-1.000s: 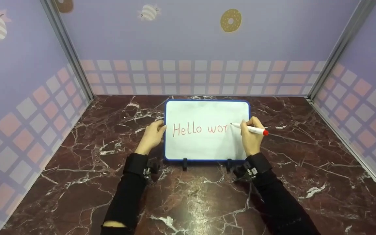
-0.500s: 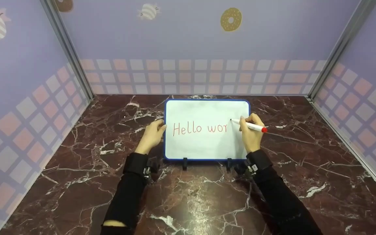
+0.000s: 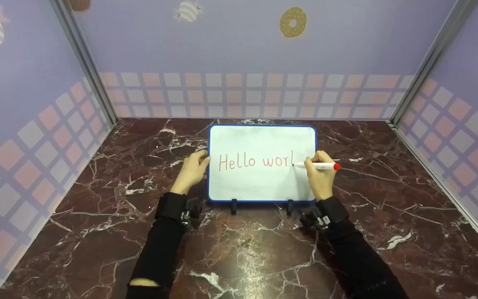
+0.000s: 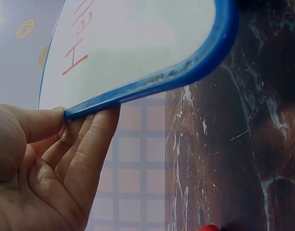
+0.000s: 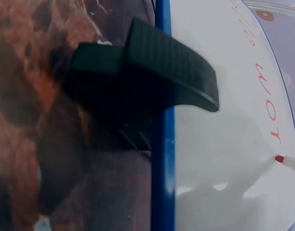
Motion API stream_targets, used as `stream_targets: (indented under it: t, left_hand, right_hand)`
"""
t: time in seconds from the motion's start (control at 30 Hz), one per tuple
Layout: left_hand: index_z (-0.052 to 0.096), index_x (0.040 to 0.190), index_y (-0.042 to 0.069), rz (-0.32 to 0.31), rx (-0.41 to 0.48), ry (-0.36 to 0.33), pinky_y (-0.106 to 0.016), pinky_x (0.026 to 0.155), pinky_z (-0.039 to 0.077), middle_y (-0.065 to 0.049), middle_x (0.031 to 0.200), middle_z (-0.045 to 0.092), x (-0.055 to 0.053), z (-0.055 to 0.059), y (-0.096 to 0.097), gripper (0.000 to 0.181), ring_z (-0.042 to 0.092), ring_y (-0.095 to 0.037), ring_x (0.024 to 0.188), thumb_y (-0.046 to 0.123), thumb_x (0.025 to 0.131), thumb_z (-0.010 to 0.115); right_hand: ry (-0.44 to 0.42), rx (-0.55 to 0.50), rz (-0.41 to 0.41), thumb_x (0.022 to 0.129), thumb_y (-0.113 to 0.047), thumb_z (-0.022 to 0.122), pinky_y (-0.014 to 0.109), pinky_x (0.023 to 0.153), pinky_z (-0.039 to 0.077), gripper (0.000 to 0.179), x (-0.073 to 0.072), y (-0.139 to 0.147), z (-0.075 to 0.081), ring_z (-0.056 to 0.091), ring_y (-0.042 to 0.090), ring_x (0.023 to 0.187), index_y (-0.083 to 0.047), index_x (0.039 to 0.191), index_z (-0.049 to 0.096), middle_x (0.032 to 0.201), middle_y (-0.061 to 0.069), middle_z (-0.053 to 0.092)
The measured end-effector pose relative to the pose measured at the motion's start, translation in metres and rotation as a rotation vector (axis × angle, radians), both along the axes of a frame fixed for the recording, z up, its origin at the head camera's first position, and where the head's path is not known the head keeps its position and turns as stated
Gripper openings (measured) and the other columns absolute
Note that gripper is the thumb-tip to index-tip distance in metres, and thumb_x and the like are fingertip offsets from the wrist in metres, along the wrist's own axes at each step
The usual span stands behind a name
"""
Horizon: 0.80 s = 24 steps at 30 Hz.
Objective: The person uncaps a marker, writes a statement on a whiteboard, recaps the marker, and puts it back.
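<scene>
A small whiteboard (image 3: 259, 187) with a blue frame leans back on a stand with black hooks (image 3: 234, 206). Red handwriting (image 3: 237, 160) across it reads "Hello worl". At the board's left edge, my left hand (image 3: 191, 172) pinches the frame; the left wrist view has the thumb (image 4: 44, 122) at the front and the fingers (image 4: 92, 149) behind. My right hand (image 3: 321, 176) grips a white marker (image 3: 322, 165) with a red end, held nearly level. Its tip (image 5: 279, 158) is at the foot of the last letter. The right wrist view does not include the right hand.
The board stands on a dark red marbled table (image 3: 239, 257). Patterned purple panels (image 3: 243, 50) enclose the back and both sides. A small red object (image 4: 209, 227), too cut off to identify, shows at the bottom of the left wrist view.
The marker rose slightly, then came down, leaving a new tall red stroke after "wor". My left hand has kept its hold on the whiteboard. The head view has shifted slightly.
</scene>
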State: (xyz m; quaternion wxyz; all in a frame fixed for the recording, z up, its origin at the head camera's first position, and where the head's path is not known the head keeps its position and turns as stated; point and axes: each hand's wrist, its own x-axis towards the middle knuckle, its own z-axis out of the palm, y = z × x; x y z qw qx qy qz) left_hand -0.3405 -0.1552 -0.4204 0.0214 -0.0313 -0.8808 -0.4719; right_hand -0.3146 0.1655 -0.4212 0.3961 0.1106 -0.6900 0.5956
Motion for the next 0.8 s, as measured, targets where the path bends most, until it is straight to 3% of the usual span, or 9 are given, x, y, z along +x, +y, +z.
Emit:
stream_targets:
  t: [0.1, 0.3, 0.43, 0.8]
  left_hand:
    - [0.047, 0.140, -0.007, 0.002, 0.001, 0.003, -0.047, 0.081, 0.061, -0.031, 0.125, 0.062, 0.000, -0.001, 0.000, 0.040, 0.068, -0.039, 0.096, 0.013, 0.106, 0.044]
    - [0.046, 0.141, -0.007, -0.002, 0.009, -0.006, -0.046, 0.082, 0.061, -0.032, 0.127, 0.061, -0.001, -0.001, 0.000, 0.041, 0.068, -0.040, 0.098, 0.012, 0.105, 0.045]
    - [0.042, 0.144, -0.007, -0.006, 0.009, -0.023, -0.047, 0.083, 0.061, -0.032, 0.129, 0.059, -0.002, 0.000, -0.002, 0.043, 0.068, -0.040, 0.098, 0.014, 0.106, 0.044]
    - [0.047, 0.141, -0.006, 0.004, -0.019, -0.007, -0.046, 0.079, 0.062, -0.031, 0.123, 0.064, -0.001, 0.001, 0.000, 0.041, 0.068, -0.032, 0.085, 0.014, 0.106, 0.045]
  right_hand:
    - [0.009, -0.015, -0.013, 0.078, 0.020, 0.054, 0.015, 0.053, 0.022, 0.028, 0.001, 0.002, 0.000, 0.029, -0.001, 0.056, 0.009, 0.060, 0.035, 0.059, 0.005, 0.033]
    - [0.019, -0.080, -0.065, 0.078, 0.020, 0.053, 0.014, 0.052, 0.023, 0.031, 0.000, 0.010, 0.004, 0.031, -0.002, 0.055, 0.003, 0.058, 0.036, 0.060, 0.000, 0.034]
    - [0.010, -0.083, -0.059, 0.080, 0.019, 0.054, 0.015, 0.053, 0.024, 0.033, -0.002, 0.014, 0.004, 0.031, -0.001, 0.055, 0.002, 0.060, 0.035, 0.062, -0.001, 0.033]
    - [0.005, -0.077, -0.009, 0.082, 0.018, 0.055, 0.011, 0.042, 0.033, 0.027, -0.004, 0.012, 0.003, 0.044, 0.000, 0.043, 0.017, 0.064, 0.036, 0.058, -0.003, 0.044]
